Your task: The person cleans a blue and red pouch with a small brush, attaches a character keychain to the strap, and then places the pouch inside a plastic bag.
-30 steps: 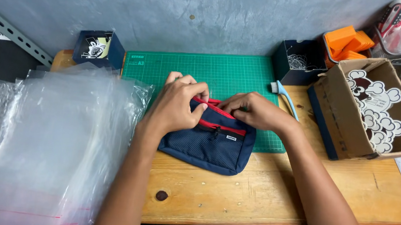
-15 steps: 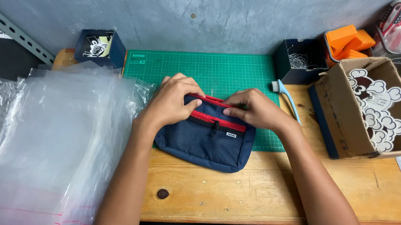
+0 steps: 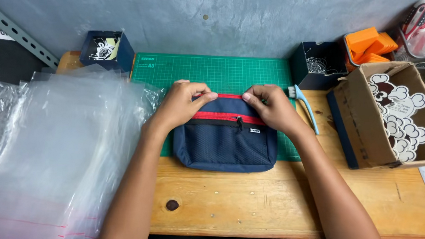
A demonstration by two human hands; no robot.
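A navy pouch (image 3: 226, 143) with red zipper strips and a mesh front pocket lies flat on the front edge of a green cutting mat (image 3: 216, 72), squared to the desk. My left hand (image 3: 181, 105) pinches the pouch's top left corner. My right hand (image 3: 270, 108) pinches its top right corner. Both thumbs press on the upper red edge.
A stack of clear plastic bags (image 3: 56, 143) covers the desk's left side. A light blue brush (image 3: 303, 106) lies just right of my right hand. A cardboard box (image 3: 397, 117) of cloud-shaped stickers stands at the right, two dark blue boxes (image 3: 105, 49) at the back.
The pouch has been turned from a tilted position to square with the desk edge. Both hands shifted from the pouch's middle top to its two upper corners.
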